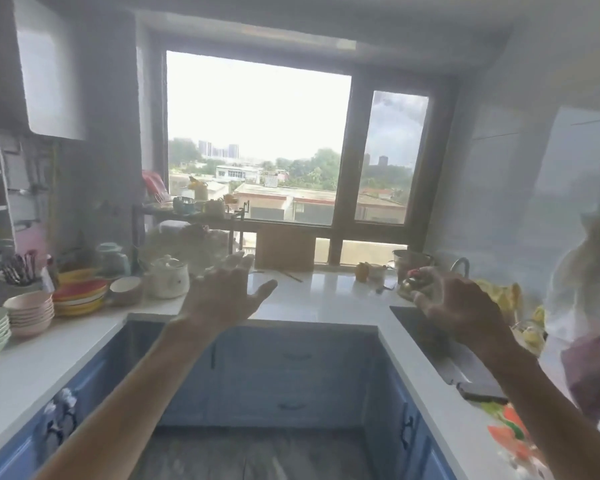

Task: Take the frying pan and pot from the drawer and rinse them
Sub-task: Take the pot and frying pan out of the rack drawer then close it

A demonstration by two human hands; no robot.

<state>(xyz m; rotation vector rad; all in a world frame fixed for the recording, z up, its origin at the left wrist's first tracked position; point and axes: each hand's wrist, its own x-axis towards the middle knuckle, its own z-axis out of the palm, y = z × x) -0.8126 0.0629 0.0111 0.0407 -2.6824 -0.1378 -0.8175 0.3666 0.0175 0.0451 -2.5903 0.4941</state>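
Head view: a U-shaped kitchen with white counters, blue cabinet fronts and a wide window, seen over two bare outstretched arms.
Bowls: stacked pink ceramic bowls [30,311] and striped red-and-yellow plates [79,293] sit on the counter, well left of the left fingertips.
Left hand [222,294]: raised in the air, fingers straight and spread apart, holding nothing.
Drawers: closed blue drawer fronts with dark handles [293,356] lie below and between both sets of fingers.
Right hand [461,308]: raised, fingers loosely curved and apart, holding nothing.
Sink: a dark steel sink basin [426,332] lies just under the right fingers.
Frying pan and pot: neither can be made out.
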